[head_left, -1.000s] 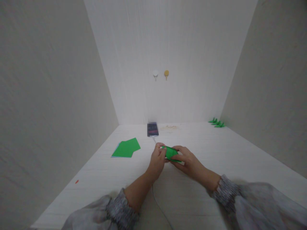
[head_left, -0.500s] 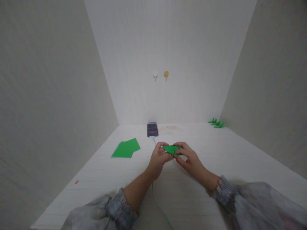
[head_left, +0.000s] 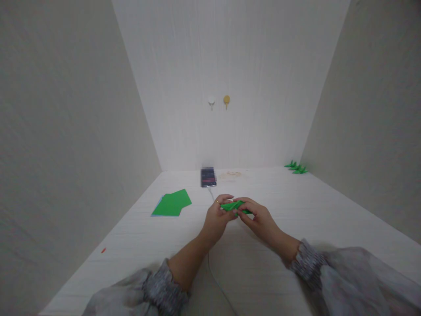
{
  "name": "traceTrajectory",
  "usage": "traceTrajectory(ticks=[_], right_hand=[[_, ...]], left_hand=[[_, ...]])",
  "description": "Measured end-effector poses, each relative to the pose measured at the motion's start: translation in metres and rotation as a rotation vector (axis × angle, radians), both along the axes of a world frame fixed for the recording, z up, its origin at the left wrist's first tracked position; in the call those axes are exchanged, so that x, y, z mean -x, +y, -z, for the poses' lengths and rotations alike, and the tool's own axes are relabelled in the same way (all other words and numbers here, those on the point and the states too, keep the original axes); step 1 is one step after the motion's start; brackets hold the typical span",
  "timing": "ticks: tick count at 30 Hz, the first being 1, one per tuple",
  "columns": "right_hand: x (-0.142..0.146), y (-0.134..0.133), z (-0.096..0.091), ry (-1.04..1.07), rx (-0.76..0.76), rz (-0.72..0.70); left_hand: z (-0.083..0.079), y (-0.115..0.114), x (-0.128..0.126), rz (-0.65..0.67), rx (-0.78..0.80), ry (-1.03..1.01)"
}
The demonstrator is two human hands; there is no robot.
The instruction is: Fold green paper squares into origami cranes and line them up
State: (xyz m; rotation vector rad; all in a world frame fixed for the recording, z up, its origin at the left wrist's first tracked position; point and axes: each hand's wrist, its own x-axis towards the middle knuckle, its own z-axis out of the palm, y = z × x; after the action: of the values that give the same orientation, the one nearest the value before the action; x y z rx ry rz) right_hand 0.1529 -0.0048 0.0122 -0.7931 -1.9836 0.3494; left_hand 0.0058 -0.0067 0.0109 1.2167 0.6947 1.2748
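Orange-red, a small scrap (head_left: pixel 103 250) lies on the tabletop (head_left: pixel 138 263) at the far left of my view. Next I have a few flat green sheets (head_left: pixel 171 204), overlapping at an angle, with a pale bluish edge showing under their left side. Further along, near the back wall (head_left: pixel 184 87), lies a dark phone (head_left: pixel 208 177), partly pixelated on my feed; a pale cable (head_left: pixel 217 281) leads from its near end, passes out of sight by the left wrist and runs on toward me. Above it I can see a white hook (head_left: pixel 211 101) on the wall.

The left hand (head_left: pixel 217 219), a ring on one finger, has its thumb in front and its fingers behind, pinching the left part of a narrow green folded paper (head_left: pixel 232 205). That paper sits between the two hands, nearer to me than the phone; I cannot tell whether it touches the tabletop. A gold hook (head_left: pixel 226 100) hangs above. The right hand (head_left: pixel 258 215) has its fingers nearly closed, gripping the paper's right end. At the far right, by the side wall, stands a row of green folded pieces (head_left: pixel 296 168).
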Motion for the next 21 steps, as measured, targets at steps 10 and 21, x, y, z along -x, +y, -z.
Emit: traceTrajectory(ticks=[10,21], right_hand=[[-0.0013,-0.0005,0.0039,0.041,0.034,0.186],[-0.0045,0.001,-0.0022,0.063,-0.019,0.034]], left_hand=[[0.002,0.0006,-0.0055,-0.126,-0.016,0.094],[-0.0007,0.0011,0.0018,-0.224,0.053,0.08]])
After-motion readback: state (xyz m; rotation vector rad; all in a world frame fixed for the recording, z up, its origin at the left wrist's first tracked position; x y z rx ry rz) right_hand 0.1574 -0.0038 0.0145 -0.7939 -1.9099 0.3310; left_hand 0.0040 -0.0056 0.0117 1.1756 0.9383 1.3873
